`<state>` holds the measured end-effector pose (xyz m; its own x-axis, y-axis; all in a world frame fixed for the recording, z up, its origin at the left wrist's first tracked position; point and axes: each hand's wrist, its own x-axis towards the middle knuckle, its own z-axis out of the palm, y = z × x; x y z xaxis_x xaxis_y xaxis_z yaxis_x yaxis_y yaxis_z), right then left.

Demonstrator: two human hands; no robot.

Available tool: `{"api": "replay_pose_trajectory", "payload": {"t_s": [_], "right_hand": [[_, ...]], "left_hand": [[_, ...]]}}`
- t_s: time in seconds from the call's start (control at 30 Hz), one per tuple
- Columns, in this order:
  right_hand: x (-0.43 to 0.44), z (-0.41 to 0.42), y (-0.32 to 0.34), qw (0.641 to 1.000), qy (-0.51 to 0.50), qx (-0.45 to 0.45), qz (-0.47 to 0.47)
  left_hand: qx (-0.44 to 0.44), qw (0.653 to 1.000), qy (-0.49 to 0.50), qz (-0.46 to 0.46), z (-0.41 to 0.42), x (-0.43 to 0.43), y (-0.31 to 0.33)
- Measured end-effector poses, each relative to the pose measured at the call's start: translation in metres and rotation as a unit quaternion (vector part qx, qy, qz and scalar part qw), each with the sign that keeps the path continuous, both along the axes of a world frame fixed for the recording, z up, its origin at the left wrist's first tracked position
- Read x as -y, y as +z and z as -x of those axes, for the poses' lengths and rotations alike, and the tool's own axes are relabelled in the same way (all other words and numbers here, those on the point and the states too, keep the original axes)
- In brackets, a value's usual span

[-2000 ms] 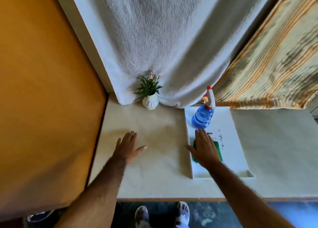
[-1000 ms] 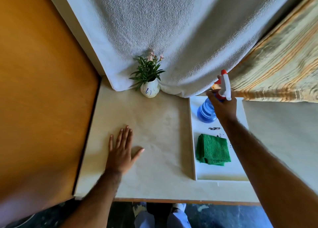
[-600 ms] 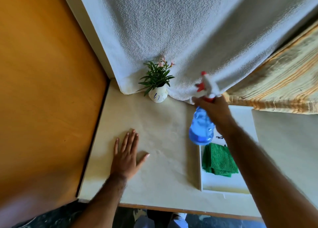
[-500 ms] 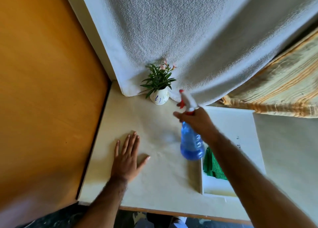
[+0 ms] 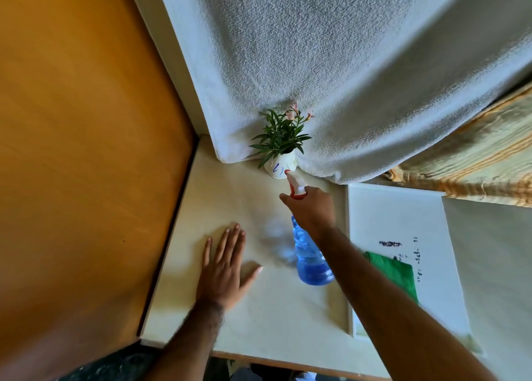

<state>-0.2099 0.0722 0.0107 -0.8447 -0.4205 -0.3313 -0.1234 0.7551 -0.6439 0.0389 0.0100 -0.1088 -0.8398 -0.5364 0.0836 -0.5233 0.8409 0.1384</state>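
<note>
Gripping the blue spray bottle (image 5: 312, 262) by its neck, my right hand (image 5: 312, 208) has its fingers curled round the trigger head at mid-frame, with the nozzle aimed up at the potted plant (image 5: 280, 147). My left hand (image 5: 223, 268) lies flat on the table (image 5: 259, 317), fingers spread, just left of the bottle. The green cloth (image 5: 394, 271) sits on the white tray (image 5: 403, 213), at right.

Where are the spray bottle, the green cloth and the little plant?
spray bottle (image 5: 311, 265), head view, on its blue body.
green cloth (image 5: 401, 274), head view, on its middle.
little plant (image 5: 280, 138), head view, on its leaves.
</note>
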Motion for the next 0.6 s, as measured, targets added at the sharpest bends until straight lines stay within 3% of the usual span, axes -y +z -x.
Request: {"api": "replay_pose_trajectory", "payload": {"t_s": [0.3, 0.6], "right_hand": [[0.006, 0.005, 0.002, 0.999, -0.029, -0.003, 0.024], [0.014, 0.006, -0.003, 1.0, -0.015, 0.006, -0.014]], "left_hand": [[-0.005, 1.0, 0.005, 0.0, 0.0, 0.001, -0.003], [0.006, 1.0, 0.001, -0.002, -0.001, 0.002, -0.004]]}}
